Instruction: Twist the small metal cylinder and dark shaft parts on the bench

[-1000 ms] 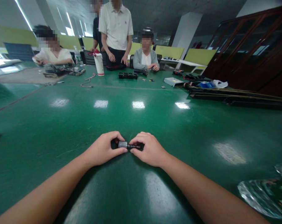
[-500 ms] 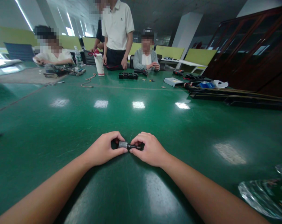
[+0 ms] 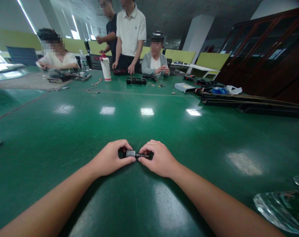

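Observation:
Low over the green table, at the middle of the head view, lies a small metal part [image 3: 131, 153] with a silver cylinder on the left and a thin dark ribbed stem on the right. My left hand [image 3: 112, 157] is closed around the cylinder, thumb in front and forefinger behind. The stem is between the thumb and fingers of my right hand [image 3: 159, 158], also closed. Both sets of fingertips nearly meet at the part's middle. Its underside is hidden, and I cannot tell whether it touches the tabletop.
A clear plastic bottle [image 3: 283, 210] lies at the lower right. Across the green table [image 3: 65, 131] stand a white tumbler [image 3: 106, 69], a black holder [image 3: 136, 81] and a silver box [image 3: 184, 87]. Long black bars [image 3: 263, 105] lie at right. Several people sit or stand at the far side.
My hands and the metal part stay almost still. At the far side, the standing person in white has shifted right, and the person in dark clothing behind shows more, with an arm raised.

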A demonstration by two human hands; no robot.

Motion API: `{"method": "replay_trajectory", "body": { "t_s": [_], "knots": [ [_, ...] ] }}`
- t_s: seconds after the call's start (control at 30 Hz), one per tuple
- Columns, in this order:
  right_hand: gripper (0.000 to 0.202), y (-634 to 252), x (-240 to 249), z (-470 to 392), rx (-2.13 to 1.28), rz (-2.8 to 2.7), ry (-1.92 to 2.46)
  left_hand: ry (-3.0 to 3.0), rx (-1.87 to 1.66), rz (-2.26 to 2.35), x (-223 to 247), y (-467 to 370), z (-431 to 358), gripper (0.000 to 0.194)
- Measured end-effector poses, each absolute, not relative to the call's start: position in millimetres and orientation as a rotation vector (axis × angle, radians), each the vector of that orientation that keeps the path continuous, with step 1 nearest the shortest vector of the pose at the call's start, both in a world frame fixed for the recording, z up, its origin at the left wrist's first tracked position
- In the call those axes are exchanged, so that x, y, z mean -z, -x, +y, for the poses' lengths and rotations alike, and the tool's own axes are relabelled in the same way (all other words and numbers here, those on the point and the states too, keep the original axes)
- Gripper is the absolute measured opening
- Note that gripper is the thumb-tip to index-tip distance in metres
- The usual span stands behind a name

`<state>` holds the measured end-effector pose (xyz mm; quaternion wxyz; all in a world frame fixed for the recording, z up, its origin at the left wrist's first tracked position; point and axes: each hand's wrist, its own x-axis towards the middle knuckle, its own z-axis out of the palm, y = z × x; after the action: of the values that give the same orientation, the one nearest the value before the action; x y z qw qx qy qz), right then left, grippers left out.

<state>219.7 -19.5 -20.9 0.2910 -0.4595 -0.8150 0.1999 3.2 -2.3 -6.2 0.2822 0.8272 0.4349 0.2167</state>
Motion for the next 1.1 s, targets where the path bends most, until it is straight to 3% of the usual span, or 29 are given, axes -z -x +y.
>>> {"method": "replay_trajectory", "body": {
  "t_s": [1.1],
  "knots": [
    [0.004,-220.5,18.8,-17.5,-0.46,-2.127,1.359,-2.284,-0.673,1.286,6.3,-2.3,-1.3,0.019]
  ]
}}
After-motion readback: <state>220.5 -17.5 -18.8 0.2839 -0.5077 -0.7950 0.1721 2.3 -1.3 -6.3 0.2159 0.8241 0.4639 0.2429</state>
